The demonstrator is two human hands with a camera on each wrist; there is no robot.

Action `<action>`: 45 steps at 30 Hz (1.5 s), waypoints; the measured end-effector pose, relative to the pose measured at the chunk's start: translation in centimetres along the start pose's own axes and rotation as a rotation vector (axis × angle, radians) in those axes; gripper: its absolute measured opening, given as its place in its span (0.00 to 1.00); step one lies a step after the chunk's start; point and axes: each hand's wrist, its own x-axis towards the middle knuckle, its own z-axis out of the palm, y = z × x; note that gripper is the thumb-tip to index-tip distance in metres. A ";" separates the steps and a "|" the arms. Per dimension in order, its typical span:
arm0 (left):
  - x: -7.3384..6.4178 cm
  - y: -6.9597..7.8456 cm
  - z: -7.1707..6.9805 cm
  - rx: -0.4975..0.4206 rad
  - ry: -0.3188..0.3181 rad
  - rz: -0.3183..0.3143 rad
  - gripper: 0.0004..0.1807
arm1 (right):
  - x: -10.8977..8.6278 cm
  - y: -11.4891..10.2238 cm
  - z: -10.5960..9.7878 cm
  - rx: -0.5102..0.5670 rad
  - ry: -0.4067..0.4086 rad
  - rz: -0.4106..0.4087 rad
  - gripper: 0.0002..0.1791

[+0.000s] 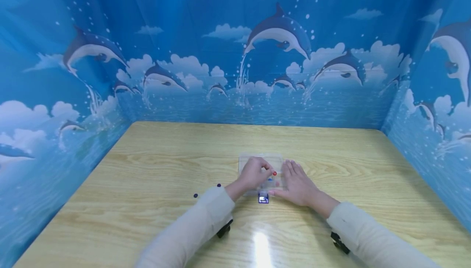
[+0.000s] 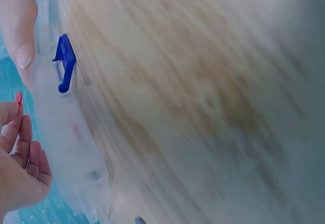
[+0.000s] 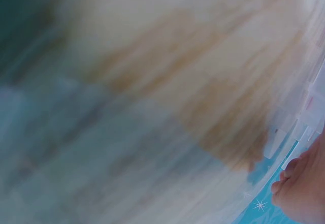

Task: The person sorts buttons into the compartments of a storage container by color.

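Note:
My left hand (image 1: 254, 173) pinches a small red button (image 1: 274, 173) between thumb and fingertips, over a clear plastic box (image 1: 244, 161). Two of the button's holes or more show in the left wrist view, where the red button (image 2: 19, 98) is held upright above the box wall (image 2: 63, 137). My right hand (image 1: 299, 186) lies along the box's right side, its fingers stretched forward and its thumb by the front edge. A blue latch (image 1: 263, 197) hangs at the box's front. Something blue and something reddish show inside, too blurred to name.
Two small dark buttons (image 1: 196, 195) lie on the wooden table (image 1: 176, 153), left of the box and near the left forearm. A blue curtain (image 1: 206, 76) printed with dolphins surrounds the table's back and sides.

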 end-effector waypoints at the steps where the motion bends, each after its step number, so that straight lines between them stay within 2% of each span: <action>1: 0.1 0.0 0.1 0.006 -0.002 0.003 0.06 | 0.0 0.0 0.0 -0.001 0.001 -0.001 0.55; 10: 0.1 0.8 0.7 0.046 -0.044 -0.053 0.06 | -0.1 -0.1 0.0 0.014 0.010 -0.008 0.54; 17: -0.1 0.7 0.9 0.113 -0.009 0.002 0.05 | -0.2 -0.2 -0.1 0.003 0.028 -0.022 0.54; 30: -0.8 0.3 0.0 0.084 -0.009 0.037 0.05 | -0.1 -0.2 0.0 -0.001 0.023 -0.012 0.54; 38: -1.3 -0.3 -0.5 0.076 -0.007 0.037 0.04 | -0.1 -0.1 0.1 0.012 0.008 -0.006 0.55; 45: -1.8 -0.5 -1.1 0.041 -0.014 0.002 0.03 | -0.1 0.0 0.1 0.011 0.009 -0.006 0.55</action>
